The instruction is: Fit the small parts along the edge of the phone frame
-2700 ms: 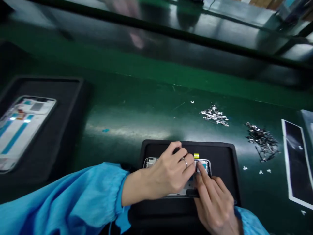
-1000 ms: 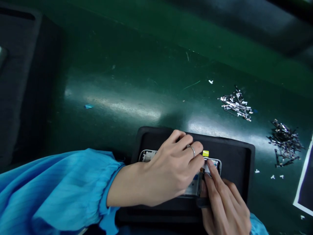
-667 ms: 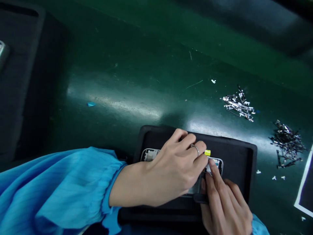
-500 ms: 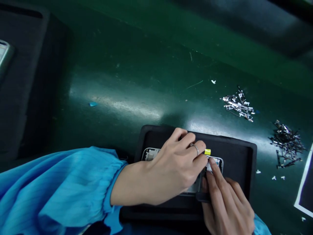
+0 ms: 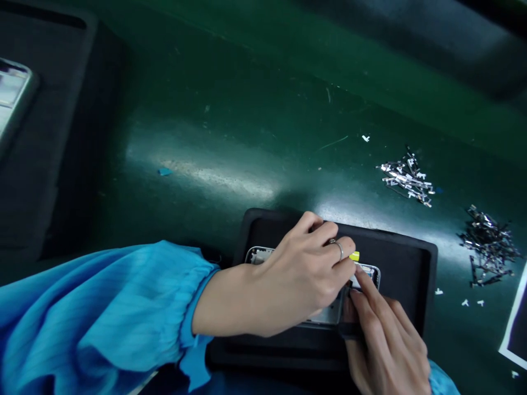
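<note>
A silver phone frame (image 5: 258,255) lies in a black foam tray (image 5: 405,263) at the table's near edge. My left hand (image 5: 296,277), a ring on one finger, lies curled over the frame and covers most of it. My right hand (image 5: 385,340) comes from below right, its forefinger pressed on the frame's right end beside a small yellow tab (image 5: 354,255). A dark flat piece (image 5: 349,329) sits under my right fingers at the frame's near edge. Whether either hand pinches a small part is hidden.
Two heaps of small metal parts lie on the green table at right, one silver (image 5: 407,177), one darker (image 5: 489,244), with white scraps (image 5: 465,302) near them. Another black tray (image 5: 49,137) with a phone frame (image 5: 10,93) sits at far left. A blue scrap (image 5: 164,171) lies mid-table.
The view has tilted down and drifted slightly; the left tray has come more into view. My hands stay on the phone frame, the right forefinger shifting a little along its right end.
</note>
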`<act>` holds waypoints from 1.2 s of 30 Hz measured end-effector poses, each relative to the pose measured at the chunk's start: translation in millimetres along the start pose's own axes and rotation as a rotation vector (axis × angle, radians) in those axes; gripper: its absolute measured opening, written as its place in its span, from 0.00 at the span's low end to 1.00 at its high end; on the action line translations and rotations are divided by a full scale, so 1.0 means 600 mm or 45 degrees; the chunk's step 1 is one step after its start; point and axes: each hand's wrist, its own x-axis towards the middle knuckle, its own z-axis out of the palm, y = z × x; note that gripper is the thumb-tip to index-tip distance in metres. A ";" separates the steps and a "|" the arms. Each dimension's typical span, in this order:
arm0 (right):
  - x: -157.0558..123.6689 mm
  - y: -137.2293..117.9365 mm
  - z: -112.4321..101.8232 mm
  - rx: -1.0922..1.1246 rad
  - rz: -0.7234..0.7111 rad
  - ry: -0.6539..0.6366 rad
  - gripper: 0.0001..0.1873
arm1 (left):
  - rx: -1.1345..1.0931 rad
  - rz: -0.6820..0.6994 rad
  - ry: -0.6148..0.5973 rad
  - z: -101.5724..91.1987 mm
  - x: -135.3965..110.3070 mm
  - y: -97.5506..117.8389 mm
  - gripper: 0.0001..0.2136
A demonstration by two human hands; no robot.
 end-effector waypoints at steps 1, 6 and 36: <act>0.001 0.000 0.000 -0.017 -0.001 -0.009 0.13 | 0.008 0.018 -0.010 -0.002 0.000 -0.001 0.07; 0.002 0.000 0.004 -0.048 -0.004 -0.017 0.13 | 0.049 0.049 -0.085 -0.023 -0.010 -0.006 0.09; 0.014 -0.010 0.003 -0.040 -0.164 -0.076 0.14 | -0.149 -0.029 -0.507 -0.068 0.030 -0.037 0.08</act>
